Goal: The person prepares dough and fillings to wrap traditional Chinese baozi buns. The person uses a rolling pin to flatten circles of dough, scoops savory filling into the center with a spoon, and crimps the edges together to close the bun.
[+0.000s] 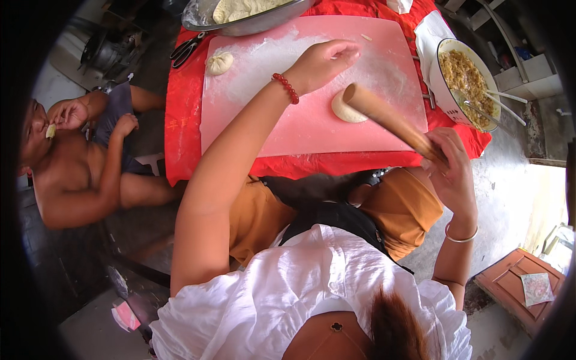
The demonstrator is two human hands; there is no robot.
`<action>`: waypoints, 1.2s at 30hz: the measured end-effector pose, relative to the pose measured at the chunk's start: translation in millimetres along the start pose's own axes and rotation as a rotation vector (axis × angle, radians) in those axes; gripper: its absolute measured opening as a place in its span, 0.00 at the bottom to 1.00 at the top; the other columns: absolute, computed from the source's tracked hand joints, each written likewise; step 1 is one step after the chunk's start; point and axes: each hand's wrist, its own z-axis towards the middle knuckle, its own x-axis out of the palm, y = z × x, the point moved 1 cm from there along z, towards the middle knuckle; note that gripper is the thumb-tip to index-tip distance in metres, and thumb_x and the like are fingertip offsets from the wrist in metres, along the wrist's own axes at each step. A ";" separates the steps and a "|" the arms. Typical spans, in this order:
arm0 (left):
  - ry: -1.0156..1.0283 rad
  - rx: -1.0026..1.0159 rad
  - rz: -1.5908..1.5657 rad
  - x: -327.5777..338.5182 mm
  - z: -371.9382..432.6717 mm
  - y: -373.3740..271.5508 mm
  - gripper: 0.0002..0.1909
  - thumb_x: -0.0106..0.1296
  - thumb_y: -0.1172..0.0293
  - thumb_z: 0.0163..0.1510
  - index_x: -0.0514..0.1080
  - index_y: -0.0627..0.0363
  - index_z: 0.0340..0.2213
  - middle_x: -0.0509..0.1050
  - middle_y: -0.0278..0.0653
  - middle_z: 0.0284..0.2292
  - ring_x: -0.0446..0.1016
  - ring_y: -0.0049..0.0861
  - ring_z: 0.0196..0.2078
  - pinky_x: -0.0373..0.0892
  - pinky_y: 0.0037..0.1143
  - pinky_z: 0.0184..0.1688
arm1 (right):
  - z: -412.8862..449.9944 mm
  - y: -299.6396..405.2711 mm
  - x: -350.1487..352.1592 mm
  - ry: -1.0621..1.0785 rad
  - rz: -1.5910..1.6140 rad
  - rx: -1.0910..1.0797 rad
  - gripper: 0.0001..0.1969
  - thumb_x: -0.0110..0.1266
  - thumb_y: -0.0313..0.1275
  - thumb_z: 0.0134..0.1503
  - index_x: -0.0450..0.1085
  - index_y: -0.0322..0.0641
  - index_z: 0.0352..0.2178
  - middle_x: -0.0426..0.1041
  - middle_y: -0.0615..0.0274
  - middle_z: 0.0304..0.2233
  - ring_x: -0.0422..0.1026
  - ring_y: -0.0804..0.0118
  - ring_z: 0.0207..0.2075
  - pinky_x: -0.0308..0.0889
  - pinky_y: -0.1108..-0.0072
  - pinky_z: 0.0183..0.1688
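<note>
My right hand (450, 168) is closed around the near end of a wooden rolling pin (391, 118), which slants up over the pink mat. Under the pin's far end lies a round piece of dough (345, 109), partly covered by it. My left hand (330, 60), with a red bead bracelet at the wrist, is over the floured part of the pink mat (288, 130); its fingers curl loosely and nothing shows in them. A pleated bun (219, 63) sits near the mat's left edge. A small dough scrap (366, 37) lies near the far edge.
A metal basin (252, 24) of dough stands at the far left, beside black-handled scissors (186, 50). At the right is a white bowl (434, 87) of filling with utensils in it. A red cloth (184, 135) covers the table. A person (85, 166) sits at the left, eating.
</note>
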 end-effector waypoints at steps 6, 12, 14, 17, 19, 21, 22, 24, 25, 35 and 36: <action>0.117 0.221 0.795 16.8 -28.6 -7.8 0.19 0.56 0.61 0.49 0.71 0.61 0.38 0.73 0.45 0.39 0.70 0.40 0.43 0.65 0.31 0.48 | 30.9 19.7 36.0 0.143 -0.204 -0.082 0.17 0.53 0.19 0.43 0.67 0.35 0.39 0.64 0.56 0.37 0.66 0.51 0.40 0.64 0.68 0.42; 0.233 -0.077 0.253 29.6 -29.0 -18.8 0.16 0.59 0.68 0.43 0.71 0.62 0.34 0.74 0.47 0.32 0.72 0.41 0.36 0.67 0.31 0.40 | 35.1 11.6 50.6 0.119 -0.339 -0.231 0.16 0.51 0.20 0.44 0.68 0.37 0.39 0.64 0.56 0.37 0.65 0.52 0.40 0.62 0.67 0.44; 0.218 -0.023 0.393 31.9 -29.9 -10.7 0.15 0.59 0.68 0.43 0.71 0.62 0.34 0.74 0.48 0.31 0.72 0.41 0.36 0.67 0.31 0.40 | 33.2 10.8 54.6 0.110 -0.329 -0.198 0.17 0.51 0.20 0.42 0.68 0.38 0.38 0.64 0.56 0.35 0.65 0.53 0.40 0.61 0.67 0.44; 0.211 0.004 0.562 31.5 -32.9 -14.0 0.13 0.57 0.69 0.44 0.72 0.62 0.33 0.74 0.49 0.30 0.72 0.42 0.35 0.67 0.32 0.40 | 28.7 5.9 60.7 0.152 -0.265 -0.109 0.19 0.51 0.26 0.47 0.67 0.35 0.43 0.66 0.53 0.41 0.65 0.52 0.45 0.59 0.66 0.50; 0.212 -0.029 0.591 26.7 -34.4 -13.9 0.12 0.56 0.69 0.45 0.72 0.62 0.32 0.74 0.49 0.30 0.72 0.42 0.35 0.67 0.33 0.39 | 33.4 6.6 69.1 0.065 -0.417 -0.193 0.20 0.48 0.30 0.50 0.64 0.33 0.46 0.64 0.50 0.46 0.64 0.51 0.48 0.57 0.65 0.53; 0.233 -0.007 0.578 21.4 -38.2 -12.6 0.12 0.56 0.69 0.45 0.73 0.62 0.32 0.73 0.49 0.29 0.72 0.42 0.34 0.67 0.33 0.38 | 43.6 2.7 78.8 -0.019 -0.562 -0.284 0.23 0.46 0.34 0.53 0.62 0.31 0.49 0.62 0.47 0.51 0.62 0.50 0.52 0.55 0.63 0.56; 0.256 -0.034 0.580 19.5 -36.1 -14.8 0.12 0.57 0.69 0.45 0.72 0.63 0.32 0.73 0.49 0.28 0.72 0.42 0.33 0.67 0.33 0.37 | 54.1 -5.4 82.8 -0.044 -0.605 -0.252 0.25 0.43 0.36 0.55 0.60 0.30 0.51 0.59 0.44 0.54 0.60 0.48 0.55 0.52 0.61 0.58; 0.274 -0.077 0.560 15.0 -28.8 -16.1 0.12 0.56 0.67 0.46 0.72 0.64 0.31 0.73 0.49 0.27 0.72 0.42 0.30 0.67 0.32 0.34 | 78.7 -20.0 88.9 -0.068 -0.649 -0.214 0.27 0.40 0.39 0.57 0.57 0.28 0.53 0.55 0.41 0.57 0.57 0.47 0.58 0.50 0.60 0.59; 0.277 -0.076 0.560 13.1 -23.6 -13.9 0.12 0.56 0.67 0.46 0.72 0.64 0.31 0.73 0.49 0.27 0.72 0.42 0.30 0.67 0.32 0.34 | 93.9 -27.0 90.9 -0.084 -0.646 -0.181 0.27 0.39 0.38 0.57 0.57 0.28 0.53 0.55 0.40 0.57 0.57 0.46 0.58 0.50 0.59 0.59; 0.128 -0.037 0.621 7.7 -21.5 -5.8 0.08 0.51 0.69 0.49 0.71 0.62 0.29 0.74 0.46 0.27 0.73 0.38 0.30 0.67 0.31 0.33 | 62.4 -4.5 91.6 -0.109 -0.704 -0.171 0.30 0.41 0.42 0.58 0.55 0.29 0.55 0.56 0.37 0.56 0.58 0.42 0.57 0.47 0.55 0.59; 0.043 -0.001 0.581 3.9 -34.0 2.3 0.08 0.51 0.70 0.48 0.69 0.63 0.26 0.72 0.46 0.25 0.71 0.37 0.29 0.67 0.31 0.32 | 49.3 4.1 90.6 -0.100 -0.702 -0.193 0.30 0.41 0.42 0.58 0.55 0.29 0.55 0.56 0.37 0.56 0.58 0.42 0.57 0.47 0.55 0.59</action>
